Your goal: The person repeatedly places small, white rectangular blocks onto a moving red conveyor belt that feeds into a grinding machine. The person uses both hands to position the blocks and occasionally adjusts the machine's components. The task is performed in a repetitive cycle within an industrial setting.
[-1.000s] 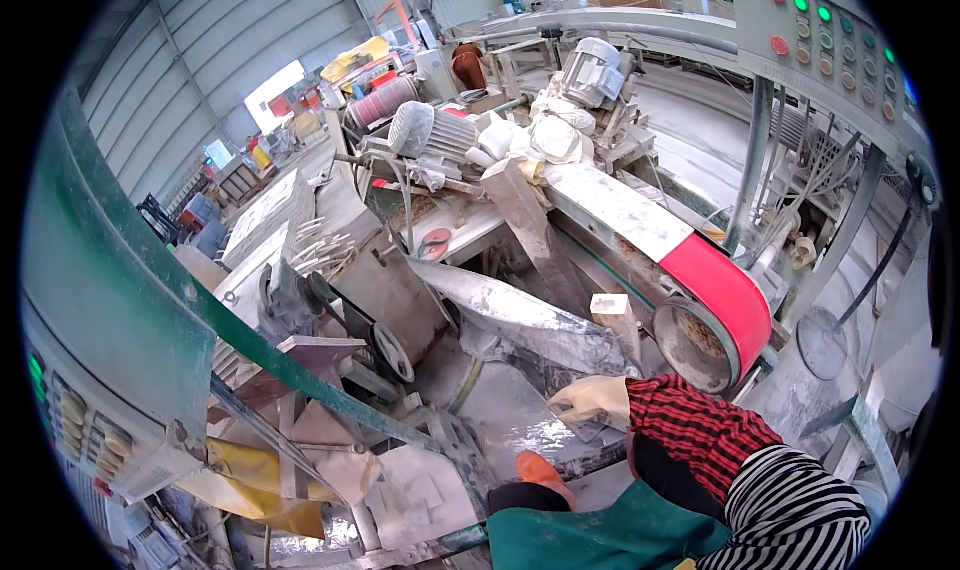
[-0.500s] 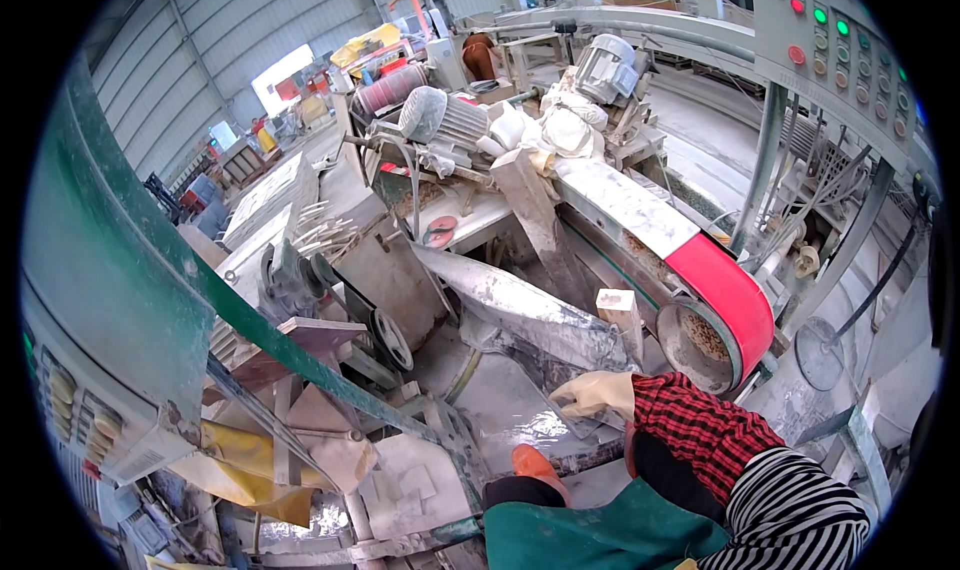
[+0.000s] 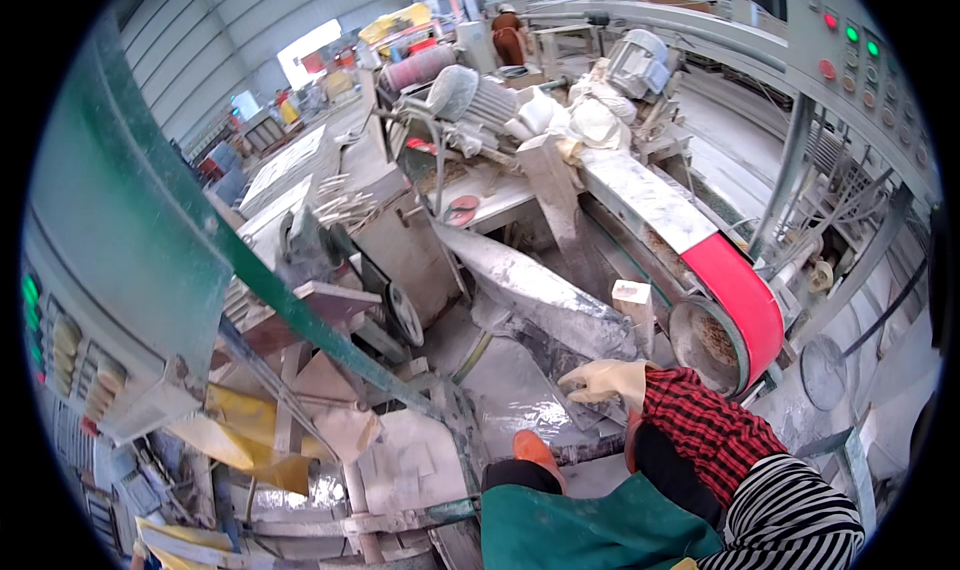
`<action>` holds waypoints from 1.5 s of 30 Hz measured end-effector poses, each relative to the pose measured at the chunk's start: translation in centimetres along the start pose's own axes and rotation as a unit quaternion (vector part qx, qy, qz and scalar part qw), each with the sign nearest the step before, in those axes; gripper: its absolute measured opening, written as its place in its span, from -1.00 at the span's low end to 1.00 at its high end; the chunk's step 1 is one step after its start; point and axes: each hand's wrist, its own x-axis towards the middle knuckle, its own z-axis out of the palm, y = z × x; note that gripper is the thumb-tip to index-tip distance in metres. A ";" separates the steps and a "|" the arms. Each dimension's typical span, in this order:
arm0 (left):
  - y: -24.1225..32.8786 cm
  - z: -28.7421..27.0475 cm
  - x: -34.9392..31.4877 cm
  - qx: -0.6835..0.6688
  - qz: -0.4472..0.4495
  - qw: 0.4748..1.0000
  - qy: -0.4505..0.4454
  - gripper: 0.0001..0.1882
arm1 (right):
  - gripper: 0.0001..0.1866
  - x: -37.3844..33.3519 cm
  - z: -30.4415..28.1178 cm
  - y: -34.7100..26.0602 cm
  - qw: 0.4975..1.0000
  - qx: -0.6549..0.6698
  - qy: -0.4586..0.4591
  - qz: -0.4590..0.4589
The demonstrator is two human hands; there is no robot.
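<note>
My right hand (image 3: 608, 381), in a pale cream glove, hovers over or rests on a wet grey surface (image 3: 512, 402); contact is hard to make out. Its fingers point left, slightly bent and partly apart, and nothing shows in them. Just beyond it stands an upright wooden post (image 3: 632, 305). A long, grey-smeared trough-like guard (image 3: 540, 280) slopes down towards the hand. To the right of the hand is a belt machine with a red belt (image 3: 745, 300) running round a drum (image 3: 705, 342). My left hand is out of the picture.
Green-framed control panels stand at left (image 3: 120, 270) and right (image 3: 860, 60). A green bar (image 3: 330, 345) crosses the left side. Electric motors (image 3: 640, 65) sit on the machine beyond. My orange boot (image 3: 538, 457) is below. Far back, a person in brown (image 3: 507, 38) stands.
The view has shifted, so the machinery appears slightly further right. My right hand stays at nearly the same place by the wooden post. The person at the back is more upright.
</note>
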 end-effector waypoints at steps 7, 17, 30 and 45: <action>-1.1 1.1 -0.3 0.008 0.021 0.999 0.022 -0.50 | -0.37 0.7 0.7 1.1 0.995 0.093 -0.027 -0.020; -1.7 -0.2 0.0 -0.069 -0.019 0.996 -0.045 -0.41 | -0.40 0.7 0.6 1.5 1.000 0.008 -0.015 0.004; -3.4 3.3 -1.2 -0.048 0.019 0.998 0.034 -0.41 | -0.37 0.6 0.3 1.0 0.996 0.054 -0.044 0.048; -6.0 5.9 -1.7 -0.072 0.000 0.995 -0.070 -0.35 | -0.38 -0.1 -0.1 1.4 1.000 0.003 -0.008 0.014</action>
